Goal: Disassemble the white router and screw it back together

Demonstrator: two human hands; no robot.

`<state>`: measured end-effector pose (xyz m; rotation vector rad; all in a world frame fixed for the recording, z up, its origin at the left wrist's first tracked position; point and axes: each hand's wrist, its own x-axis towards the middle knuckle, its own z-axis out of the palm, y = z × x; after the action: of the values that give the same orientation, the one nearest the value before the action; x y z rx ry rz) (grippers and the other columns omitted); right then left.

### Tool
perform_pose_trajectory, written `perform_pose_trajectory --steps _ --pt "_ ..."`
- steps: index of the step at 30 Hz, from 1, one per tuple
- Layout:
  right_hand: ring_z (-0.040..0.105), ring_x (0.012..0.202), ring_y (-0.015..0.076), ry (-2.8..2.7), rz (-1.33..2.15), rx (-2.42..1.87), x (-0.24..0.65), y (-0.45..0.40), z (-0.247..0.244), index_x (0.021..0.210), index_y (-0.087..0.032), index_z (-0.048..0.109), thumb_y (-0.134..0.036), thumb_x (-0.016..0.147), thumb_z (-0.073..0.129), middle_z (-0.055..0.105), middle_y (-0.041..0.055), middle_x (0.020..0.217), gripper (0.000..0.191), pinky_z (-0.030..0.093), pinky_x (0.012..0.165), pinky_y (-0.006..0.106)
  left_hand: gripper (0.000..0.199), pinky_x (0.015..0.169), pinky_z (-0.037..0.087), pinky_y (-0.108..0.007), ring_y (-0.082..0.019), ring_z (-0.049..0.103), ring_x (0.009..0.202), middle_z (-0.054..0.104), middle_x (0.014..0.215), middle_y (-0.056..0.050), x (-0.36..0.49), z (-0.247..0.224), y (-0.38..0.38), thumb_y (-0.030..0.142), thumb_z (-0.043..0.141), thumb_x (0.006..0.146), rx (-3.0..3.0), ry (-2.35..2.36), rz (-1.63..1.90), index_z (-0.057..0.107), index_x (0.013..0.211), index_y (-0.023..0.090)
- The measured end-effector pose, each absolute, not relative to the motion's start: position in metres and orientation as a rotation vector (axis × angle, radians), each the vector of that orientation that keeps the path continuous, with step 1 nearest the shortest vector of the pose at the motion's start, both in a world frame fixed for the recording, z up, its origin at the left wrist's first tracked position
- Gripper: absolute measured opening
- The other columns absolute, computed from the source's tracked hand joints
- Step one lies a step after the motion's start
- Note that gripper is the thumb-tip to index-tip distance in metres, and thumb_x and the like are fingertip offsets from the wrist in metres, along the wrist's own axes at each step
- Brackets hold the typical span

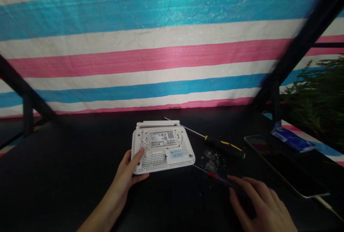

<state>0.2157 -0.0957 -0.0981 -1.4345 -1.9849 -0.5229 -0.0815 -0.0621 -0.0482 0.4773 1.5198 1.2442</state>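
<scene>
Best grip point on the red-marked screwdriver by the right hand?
Take the red-marked screwdriver by its dark handle end, coming from the near right, where the right hand already rests. It lies flat, thin shaft pointing up-left toward the router; the handle is the thicker part.

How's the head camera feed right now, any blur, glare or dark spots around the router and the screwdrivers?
Head view: the white router is bright and fairly sharp under the left hand; the right hand and the red-marked screwdriver are dim against the black table; the black frame bar is smeared by motion; the tablet shows faint reflection; straight edges bow from lens distortion.
</scene>
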Motion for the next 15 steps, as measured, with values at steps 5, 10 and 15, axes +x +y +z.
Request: perform_pose_trajectory --steps 5,10,15 --pt "0.058 0.084 0.0154 -2.127 -0.413 -1.282 0.177 -0.084 -0.081 0.105 -0.021 0.063 -0.037 0.090 0.045 0.059 0.0067 0.099 0.028 0.048 0.069 0.027 0.023 0.053 0.059 -0.027 -0.019 0.069 0.078 0.070 0.088 -0.005 -0.084 -0.052 -0.057 0.034 0.068 0.081 0.481 1.515 1.221 0.059 0.097 0.020" --pt "0.059 0.078 0.0150 -2.330 -0.179 -1.185 0.149 -0.059 -0.079 0.105 -0.024 0.063 -0.015 0.087 0.045 0.061 0.0029 0.090 0.027 0.050 0.069 0.029 0.031 0.053 0.058 -0.025 -0.020 0.070 0.077 0.071 0.087 -0.006 -0.086 -0.052 -0.055 0.040 0.070 0.078 0.492 1.509 1.182 0.060 0.099 0.019" --pt "0.059 0.076 0.0155 -2.403 -0.048 -1.192 0.142 -0.041 -0.086 0.090 -0.023 0.063 -0.011 0.084 0.048 0.061 0.0015 0.086 0.020 0.049 0.067 0.028 0.029 0.054 0.058 -0.025 -0.020 0.069 0.080 0.071 0.088 -0.006 -0.086 -0.051 -0.056 0.039 0.066 0.082 0.500 1.499 1.159 0.058 0.102 0.020"
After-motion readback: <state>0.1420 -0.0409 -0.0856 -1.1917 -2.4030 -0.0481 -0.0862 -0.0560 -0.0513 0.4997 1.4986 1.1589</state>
